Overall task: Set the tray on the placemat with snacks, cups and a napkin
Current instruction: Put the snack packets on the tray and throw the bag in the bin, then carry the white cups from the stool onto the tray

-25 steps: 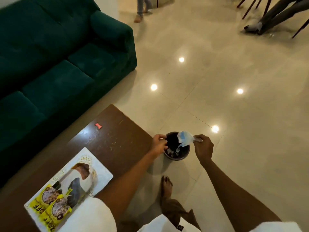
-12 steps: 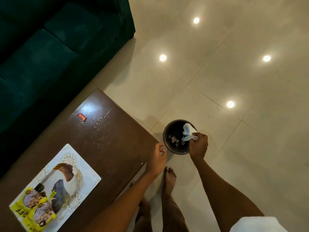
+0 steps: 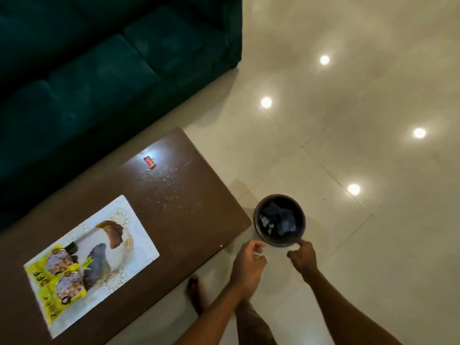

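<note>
A white patterned placemat (image 3: 139, 235) lies on the brown coffee table (image 3: 194, 215). Two yellow snack packets (image 3: 62, 277) rest on its near left part, beside a white oval shape with brown and dark ends (image 3: 109, 247); I cannot tell whether it is a tray. My left hand (image 3: 249, 262) hovers off the table's corner, fingers curled, with a faint white glint at the fingertips. My right hand (image 3: 302, 255) is just in front of a dark round bin (image 3: 256, 212) on the floor, one finger at its near rim, holding nothing. Clear plastic wrapping (image 3: 286, 220) lies inside the bin.
A small red wrapper (image 3: 149, 162) and scattered crumbs (image 3: 171, 185) sit at the table's far end. A dark green sofa (image 3: 99, 70) runs behind the table. Glossy tiled floor (image 3: 348, 145) stretches to the right. My bare foot (image 3: 196, 295) stands by the table's edge.
My right hand has dropped the clear wrapping into the bin and drawn back to its near rim. My left hand left the bin's rim and came toward me.
</note>
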A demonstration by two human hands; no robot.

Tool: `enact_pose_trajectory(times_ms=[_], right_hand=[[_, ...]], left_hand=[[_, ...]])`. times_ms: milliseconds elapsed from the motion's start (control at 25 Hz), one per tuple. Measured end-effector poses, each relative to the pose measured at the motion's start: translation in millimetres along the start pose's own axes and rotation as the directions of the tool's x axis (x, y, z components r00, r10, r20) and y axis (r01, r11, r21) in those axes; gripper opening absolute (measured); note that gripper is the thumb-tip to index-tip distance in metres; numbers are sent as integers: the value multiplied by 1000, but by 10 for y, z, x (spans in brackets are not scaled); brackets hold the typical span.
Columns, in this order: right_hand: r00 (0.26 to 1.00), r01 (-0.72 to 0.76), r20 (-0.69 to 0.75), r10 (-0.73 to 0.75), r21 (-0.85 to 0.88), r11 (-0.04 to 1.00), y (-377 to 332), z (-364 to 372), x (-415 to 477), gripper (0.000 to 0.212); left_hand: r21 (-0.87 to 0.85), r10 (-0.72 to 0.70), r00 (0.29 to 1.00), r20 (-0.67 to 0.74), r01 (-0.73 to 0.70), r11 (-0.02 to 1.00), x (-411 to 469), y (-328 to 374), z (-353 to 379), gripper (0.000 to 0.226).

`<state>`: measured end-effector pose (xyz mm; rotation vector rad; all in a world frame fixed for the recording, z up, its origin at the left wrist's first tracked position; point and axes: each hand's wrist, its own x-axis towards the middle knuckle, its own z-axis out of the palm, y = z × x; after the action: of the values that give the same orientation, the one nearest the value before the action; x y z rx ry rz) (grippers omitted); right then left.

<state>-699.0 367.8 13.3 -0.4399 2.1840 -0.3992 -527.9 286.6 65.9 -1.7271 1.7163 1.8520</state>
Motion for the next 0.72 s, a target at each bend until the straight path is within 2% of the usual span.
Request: enact_pose_trajectory(times_ms=[120, 240, 280, 360, 440, 560, 640, 720], right_hand=[[968, 238, 126, -216, -201, 950, -714, 23, -362, 33], [895, 443, 211, -394, -298, 846, -1818, 83, -835, 37], [848, 529, 243, -471, -329, 783, -2175, 124, -1007, 42], [695, 716, 327, -640, -395, 576, -2946, 272, -1519, 55], [559, 806, 354, -750, -445, 391, -3648, 544, -2091, 62], [420, 869, 333, -844, -415, 269, -4500, 1109, -3247, 72], [299, 911, 324, -898, -377, 168, -4978, 1504, -4086, 77], [169, 936, 326, -930, -347, 49, -5360, 1915, -4905, 78]], left_hand=[[-72, 59, 993, -98, -66, 995, -268, 223, -562, 35], [-109, 97, 971, -219, -123, 986, -695, 370, -1588, 39], [-91, 109, 956, -272, -138, 986, -861, 390, -1953, 40], [-14, 124, 889, -441, -144, 989, -1366, 316, -2773, 43], [103, 146, 827, -543, -107, 989, -1876, 178, -3484, 51], [252, 191, 768, -611, -40, 967, -2738, -119, -4379, 69], [324, 237, 657, -716, 13, 946, -3400, -306, -4954, 75], [327, 252, 532, -808, 50, 944, -4111, -528, -5476, 76]])
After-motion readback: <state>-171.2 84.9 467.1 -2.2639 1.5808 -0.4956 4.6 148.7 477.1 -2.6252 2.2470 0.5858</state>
